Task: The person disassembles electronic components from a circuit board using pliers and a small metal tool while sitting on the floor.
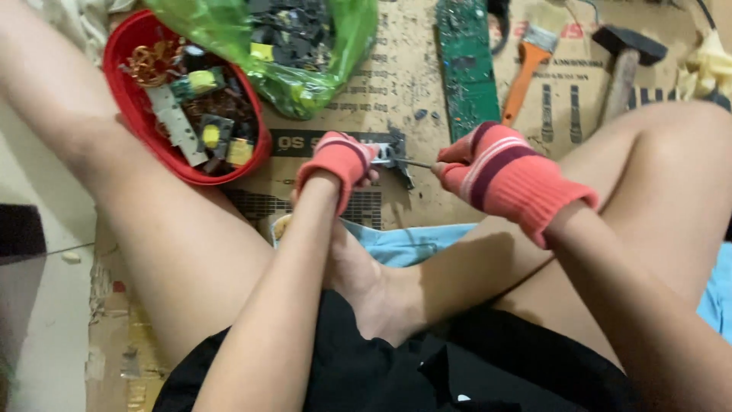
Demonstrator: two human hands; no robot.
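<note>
Gloved left hand (338, 162) clenched around small metal part (393, 155), right hand (488, 169) gripping thin tool (415, 162).

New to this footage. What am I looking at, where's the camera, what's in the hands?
There is one picture, from a camera worn on the person's head, looking down at their lap. No machine here: a person sits on flattened cardboard with legs folded, working with two hands in pink knit gloves.

The left hand closes its grip on a small grey metal part. The right hand holds a thin metal tool whose tip meets that part.

Around them lie a red basket of salvaged electronic bits, a green plastic bag of dark pieces, a green circuit board, an orange-handled brush and a hammer.
</note>
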